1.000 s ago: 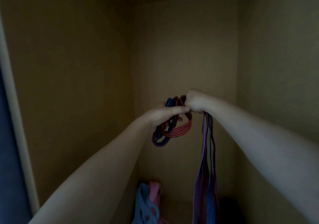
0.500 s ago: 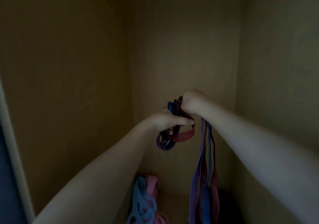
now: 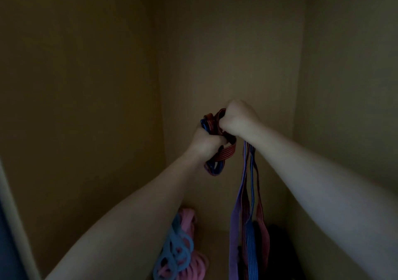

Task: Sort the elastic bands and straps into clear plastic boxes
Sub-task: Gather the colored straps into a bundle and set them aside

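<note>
Both arms are extended into a dim tan enclosure, and the hands are met just right of frame centre. The left hand is curled round a coiled bunch of bands: red, blue and purple loops are seen sticking out above the fist and hanging below it. The right hand is fisted just above and right of it, touching it. A red loop of the bunch is run into this fist, and the long straps are gripped there too. The straps are hung straight down from under the right wrist to the bottom edge of the frame, purple leftmost, blue in the middle, red beside. The lower ends are cut off by the frame. A pile of pink and light-blue bands is lying at lower centre, partly hidden by the left forearm. A dark object is seen at lower right behind the straps; too dark to be identified. The back wall is plain.
</note>
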Demonstrator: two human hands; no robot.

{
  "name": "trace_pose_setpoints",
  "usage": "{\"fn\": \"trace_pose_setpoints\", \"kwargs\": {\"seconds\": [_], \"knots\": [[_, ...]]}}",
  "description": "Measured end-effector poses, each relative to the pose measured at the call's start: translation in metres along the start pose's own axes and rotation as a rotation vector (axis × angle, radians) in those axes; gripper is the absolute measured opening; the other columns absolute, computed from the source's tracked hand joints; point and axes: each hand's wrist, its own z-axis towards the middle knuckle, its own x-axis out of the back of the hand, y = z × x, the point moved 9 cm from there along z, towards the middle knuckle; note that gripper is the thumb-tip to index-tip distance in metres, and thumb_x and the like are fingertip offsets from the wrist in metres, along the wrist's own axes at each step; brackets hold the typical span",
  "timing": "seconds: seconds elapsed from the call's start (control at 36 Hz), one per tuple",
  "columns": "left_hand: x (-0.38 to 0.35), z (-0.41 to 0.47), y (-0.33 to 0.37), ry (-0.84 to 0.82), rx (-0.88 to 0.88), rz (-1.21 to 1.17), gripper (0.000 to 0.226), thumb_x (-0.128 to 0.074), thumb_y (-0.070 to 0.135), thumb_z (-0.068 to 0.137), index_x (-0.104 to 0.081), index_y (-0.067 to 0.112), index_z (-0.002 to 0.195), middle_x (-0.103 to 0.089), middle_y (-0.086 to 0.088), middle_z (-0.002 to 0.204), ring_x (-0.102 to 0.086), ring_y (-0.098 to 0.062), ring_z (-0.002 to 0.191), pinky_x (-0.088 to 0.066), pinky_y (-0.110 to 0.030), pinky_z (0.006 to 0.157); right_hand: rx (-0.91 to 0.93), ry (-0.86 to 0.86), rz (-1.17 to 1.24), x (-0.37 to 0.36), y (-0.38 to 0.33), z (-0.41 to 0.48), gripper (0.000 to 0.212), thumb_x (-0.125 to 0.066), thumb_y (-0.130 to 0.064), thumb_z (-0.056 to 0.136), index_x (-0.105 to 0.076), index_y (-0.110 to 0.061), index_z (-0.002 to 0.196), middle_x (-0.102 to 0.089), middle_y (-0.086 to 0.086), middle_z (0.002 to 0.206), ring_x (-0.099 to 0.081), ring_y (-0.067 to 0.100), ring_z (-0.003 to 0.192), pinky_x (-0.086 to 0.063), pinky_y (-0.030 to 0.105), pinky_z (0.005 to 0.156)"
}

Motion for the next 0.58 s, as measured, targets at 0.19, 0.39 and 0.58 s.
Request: {"fn": "trace_pose_setpoints", "kwargs": {"seconds": [0.19, 0.39, 0.58], "knots": [[0.037, 0.007, -0.015, 0.104, 0.066, -0.027, 0.052, -0.073, 0.009, 0.078, -0.055, 0.016, 0.126, -0.062, 0.002, 0.093, -0.061, -0.01, 0.075, -0.048, -0.02, 0.057, 0.067, -0.26, 0.044, -0.022, 0.032, -0.006, 0.027, -0.067, -0.008, 0.082, -0.065, -0.006, 0.108, -0.058, 0.001, 0.075, -0.057, 0.019, 0.069, -0.042, 0.023, 0.057], [0.094, 0.019, 0.006, 0.356, 0.065, -0.039, 0.019, -0.066, 0.002, 0.08, -0.053, 0.009, 0.09, -0.057, -0.006, 0.077, -0.066, -0.026, 0.074, -0.058, -0.036, 0.067, -0.047, -0.381, 0.242, -0.067, 0.089, -0.028, 0.017, -0.061, -0.009, 0.088, -0.053, -0.017, 0.075, -0.055, 0.004, 0.067, -0.057, 0.017, 0.062, -0.047, 0.03, 0.063], [0.108, 0.014, -0.042, 0.33, 0.266, 0.164, 0.038, -0.073, 0.005, 0.078, -0.055, 0.003, 0.112, -0.058, -0.007, 0.083, -0.058, -0.018, 0.069, -0.05, -0.028, 0.054, -0.189, -0.233, 0.438, -0.063, 0.106, -0.02, 0.01, -0.062, -0.021, 0.091, -0.06, -0.015, 0.083, -0.046, 0.003, 0.063, -0.042, 0.018, 0.052, -0.034, 0.029, 0.051]]}}
